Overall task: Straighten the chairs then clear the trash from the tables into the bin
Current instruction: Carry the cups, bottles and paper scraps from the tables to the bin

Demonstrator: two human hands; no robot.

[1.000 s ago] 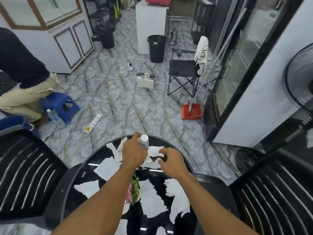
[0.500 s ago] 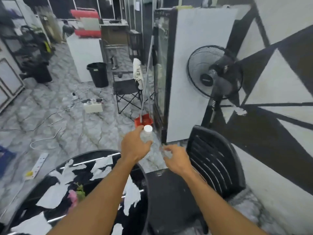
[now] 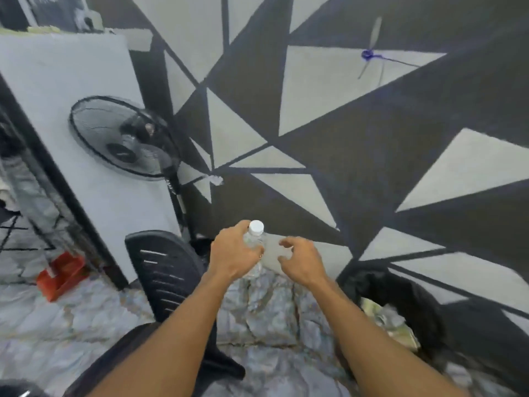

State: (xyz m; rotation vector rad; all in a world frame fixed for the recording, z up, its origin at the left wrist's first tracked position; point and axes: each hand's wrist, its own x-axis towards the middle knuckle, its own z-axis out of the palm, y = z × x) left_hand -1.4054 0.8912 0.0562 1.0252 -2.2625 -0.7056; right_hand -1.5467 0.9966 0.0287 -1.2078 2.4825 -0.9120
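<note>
Bin: we see the bin (image 3: 412,299), black-lined, on the floor (image 3: 266,310) by the patterned wall, at our right; crumpled paper trash (image 3: 392,322) lies inside.
Bottle: a clear bottle (image 3: 253,242) with a white cap, upright, held in the air above the floor, left of the bin.
Left hand: our left hand (image 3: 234,253) is wrapped round the bottle's body.
Right hand: our right hand (image 3: 297,260) is half open, fingers curled, just beside the bottle, holding nothing.
Chair: a black chair (image 3: 163,270) stands under our left arm.
</note>
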